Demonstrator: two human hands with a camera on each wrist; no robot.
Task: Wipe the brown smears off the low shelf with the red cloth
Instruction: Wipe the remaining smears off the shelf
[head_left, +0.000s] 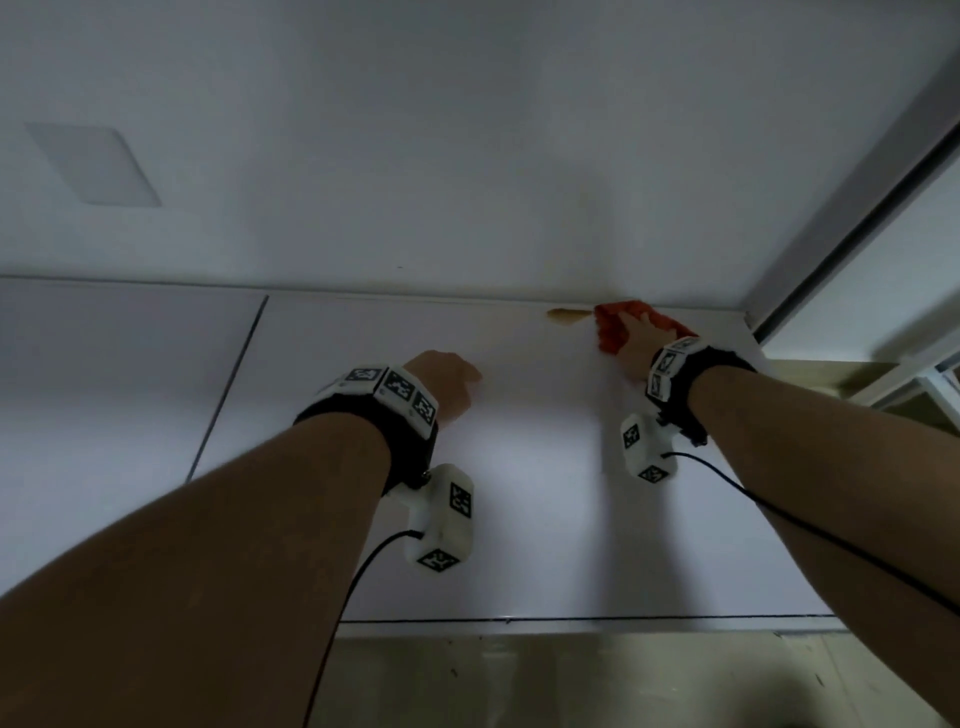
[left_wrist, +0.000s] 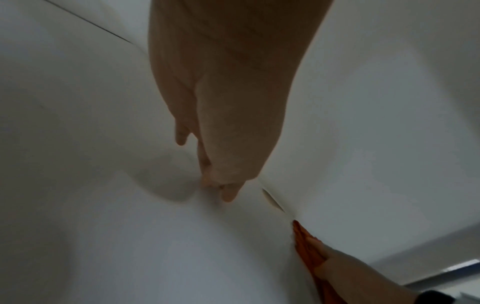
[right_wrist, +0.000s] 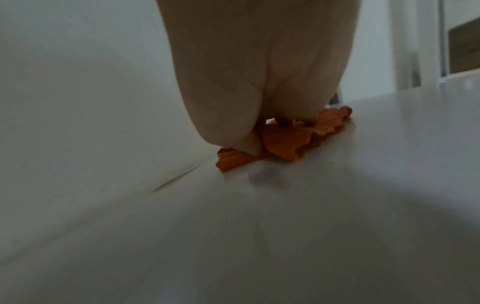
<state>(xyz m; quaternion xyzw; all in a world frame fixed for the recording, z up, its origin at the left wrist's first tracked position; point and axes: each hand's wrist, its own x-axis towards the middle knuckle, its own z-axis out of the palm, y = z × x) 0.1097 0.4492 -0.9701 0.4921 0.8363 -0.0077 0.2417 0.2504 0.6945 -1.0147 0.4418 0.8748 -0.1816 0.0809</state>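
The red cloth (head_left: 613, 325), crumpled, lies at the white shelf's (head_left: 519, 467) back edge under the right hand's (head_left: 636, 338) pressing grip beside a brown smear (head_left: 566, 314); left wrist view: left hand (left_wrist: 228, 127), fingers straight, touches smooth shelf; right wrist view: ruffled folds.

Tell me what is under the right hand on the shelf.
The red cloth lies bunched under the right hand, pressed on the white shelf. A brown smear shows just left of it. Any smear beneath the cloth is covered.
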